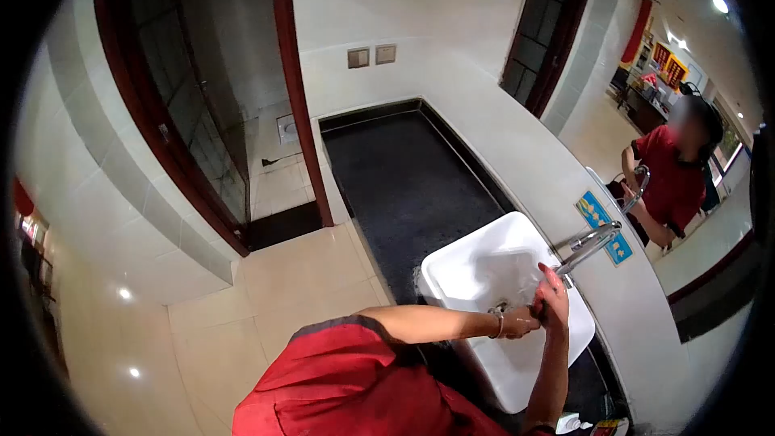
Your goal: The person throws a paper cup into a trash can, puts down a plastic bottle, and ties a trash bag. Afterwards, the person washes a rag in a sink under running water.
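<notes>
Both of my hands meet over a white sink basin (pixel 452 268), below a curved metal faucet (pixel 589 244). My left hand (pixel 521 322), with a bracelet (pixel 500 324) at the wrist, reaches in from the left, and its fingers look curled. Against it, my right hand (pixel 553 295) is raised from below, fingers bent toward the faucet's mouth. A small dark patch shows between the two hands; I cannot tell whether it is an object or shadow. The metal drain (pixel 500 307) is partly visible beside my left wrist.
The sink sits on a black counter (pixel 412 169) along the wall. A mirror (pixel 601 125) and a blue sign (pixel 604 226) are behind the faucet. White crumpled material (pixel 571 422) lies at the bottom right. A door frame (pixel 299 97) stands at left.
</notes>
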